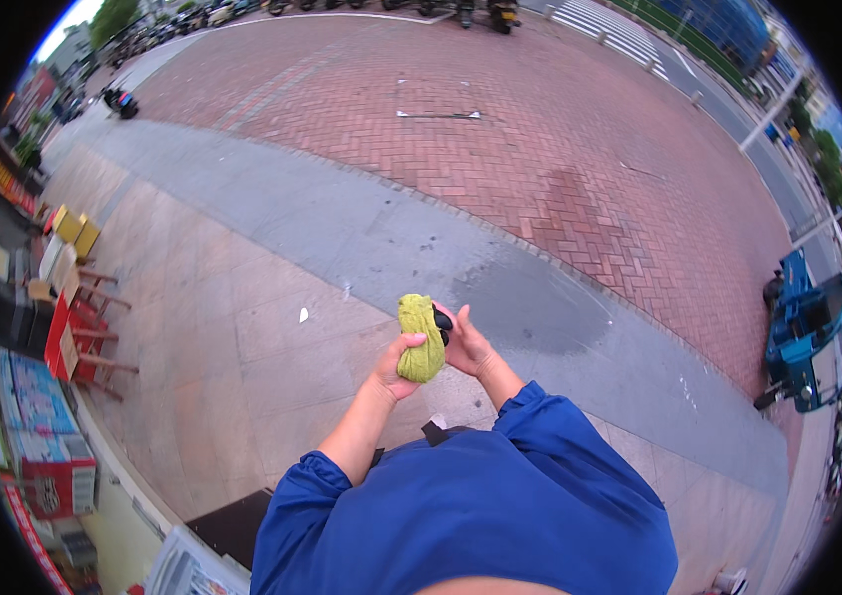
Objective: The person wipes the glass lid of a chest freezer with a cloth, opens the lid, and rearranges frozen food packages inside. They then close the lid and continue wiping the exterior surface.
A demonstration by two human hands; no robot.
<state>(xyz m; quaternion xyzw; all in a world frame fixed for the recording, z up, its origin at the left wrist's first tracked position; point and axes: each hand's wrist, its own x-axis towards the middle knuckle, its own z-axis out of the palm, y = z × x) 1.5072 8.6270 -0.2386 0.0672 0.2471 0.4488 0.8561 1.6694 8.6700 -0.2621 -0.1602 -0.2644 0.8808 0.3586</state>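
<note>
My left hand (393,370) grips a yellow-green cloth (419,338), bunched into a long bundle, with the thumb pressed on its near side. Against the cloth's right side sits a small black object (442,320) with rounded ends; most of it is hidden, so its kind is unclear. My right hand (471,348) is right beside the black object, thumb raised and apart from it. The right fingers are partly hidden behind the object, and whether they hold it cannot be seen. Both hands are in front of my body, above the paving.
Tiled paving (242,357) meets a grey strip with a dark wet patch (540,305), then red brick paving (577,134). A red table (60,335) and wooden stools stand left, by a shopfront. A blue three-wheeled vehicle (811,335) is at right. A dark mat (231,524) lies near my left side.
</note>
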